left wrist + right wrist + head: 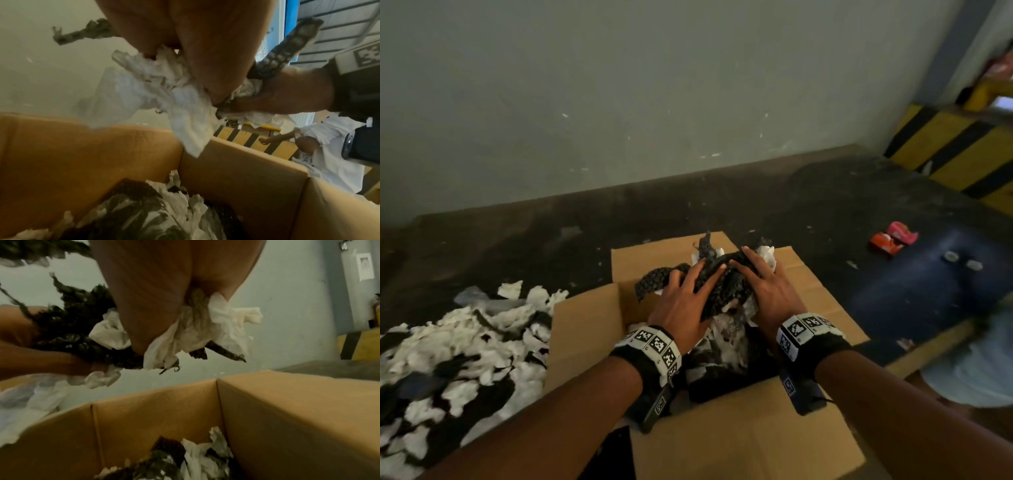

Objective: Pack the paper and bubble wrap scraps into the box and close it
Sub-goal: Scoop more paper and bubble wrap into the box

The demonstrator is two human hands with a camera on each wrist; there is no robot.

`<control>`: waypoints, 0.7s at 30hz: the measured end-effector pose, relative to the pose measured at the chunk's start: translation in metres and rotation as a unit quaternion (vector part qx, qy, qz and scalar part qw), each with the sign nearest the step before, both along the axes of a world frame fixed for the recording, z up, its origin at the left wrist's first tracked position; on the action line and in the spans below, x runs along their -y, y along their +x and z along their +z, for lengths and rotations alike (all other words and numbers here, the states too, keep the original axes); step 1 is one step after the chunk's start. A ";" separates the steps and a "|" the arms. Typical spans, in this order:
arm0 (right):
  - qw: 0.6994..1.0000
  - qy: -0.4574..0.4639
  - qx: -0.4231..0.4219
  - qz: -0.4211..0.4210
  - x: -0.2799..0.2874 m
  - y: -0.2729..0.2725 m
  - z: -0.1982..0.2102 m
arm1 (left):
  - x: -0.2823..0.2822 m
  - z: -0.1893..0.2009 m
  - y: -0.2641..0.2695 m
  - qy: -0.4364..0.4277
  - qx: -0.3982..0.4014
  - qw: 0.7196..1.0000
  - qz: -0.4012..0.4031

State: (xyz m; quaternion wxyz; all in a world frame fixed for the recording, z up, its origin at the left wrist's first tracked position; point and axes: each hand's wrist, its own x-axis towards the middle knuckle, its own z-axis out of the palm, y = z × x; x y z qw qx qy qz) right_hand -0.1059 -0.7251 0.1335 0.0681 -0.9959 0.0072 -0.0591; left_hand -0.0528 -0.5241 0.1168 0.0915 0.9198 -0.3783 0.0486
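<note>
Gripping scrap bundle point(717, 281) over box point(585, 329): left hand point(681, 305), right hand point(767, 291); no legible writing.

Box point(739, 442) near flap cut off; scrap pile point(448, 359) blurred, cropped.

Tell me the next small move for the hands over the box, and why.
Probably lower the bundle into the box and let go. Both the left hand and the right hand grip the mixed black bubble wrap and white paper above the open box, which already holds scraps. A pile on the floor to the left is not yet packed.
</note>
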 end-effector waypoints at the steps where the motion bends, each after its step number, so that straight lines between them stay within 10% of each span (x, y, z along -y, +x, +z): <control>1: 1.000 0.000 -0.020 0.005 0.007 0.001 -0.008 | 0.005 -0.005 -0.001 0.022 -0.013 1.000 0.003; 9: 0.977 0.039 -0.210 0.018 0.021 0.020 -0.050 | 0.013 -0.024 -0.003 0.125 -0.171 0.975 0.072; 21: 0.951 -0.054 -0.295 0.079 0.011 0.065 -0.041 | -0.001 -0.038 0.038 0.224 -0.194 0.948 0.115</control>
